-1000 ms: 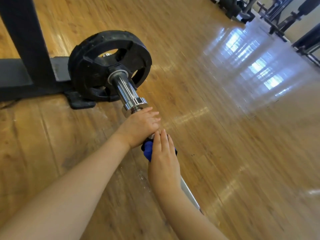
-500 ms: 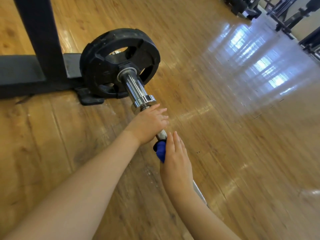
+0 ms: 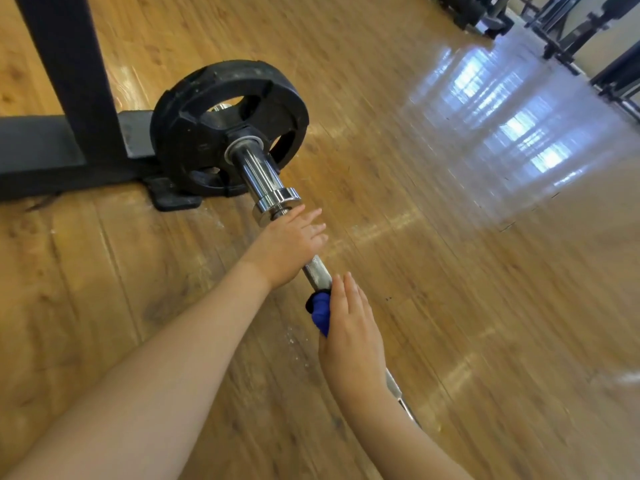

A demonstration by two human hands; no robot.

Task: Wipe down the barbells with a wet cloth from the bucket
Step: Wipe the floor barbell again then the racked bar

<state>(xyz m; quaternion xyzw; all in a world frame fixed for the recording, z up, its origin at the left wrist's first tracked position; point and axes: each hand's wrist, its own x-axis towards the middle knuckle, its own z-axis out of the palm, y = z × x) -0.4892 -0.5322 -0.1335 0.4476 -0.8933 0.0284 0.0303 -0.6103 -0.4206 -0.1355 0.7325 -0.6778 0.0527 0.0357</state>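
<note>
A chrome barbell (image 3: 317, 271) runs from a black weight plate (image 3: 207, 133) toward me across the wooden floor. My left hand (image 3: 287, 247) rests on the bar just below the chrome collar (image 3: 277, 206), with its fingers stretched over the far side. Lower on the bar, my right hand (image 3: 349, 334) holds a blue cloth (image 3: 320, 311) against it. Its fingers lie straight along the bar and its thumb is hidden. A short stretch of bare bar shows between the two hands. No bucket is in view.
A black rack post (image 3: 69, 71) and its base (image 3: 34, 157) stand at the left, with the plate leaning beside them. More dark gym equipment (image 3: 571, 32) lines the far right. The floor (image 3: 485, 289) is glossy wood with window glare.
My right hand has slid the blue cloth down the bar toward me, opening a gap of bare bar below the left hand. The left hand stays by the collar.
</note>
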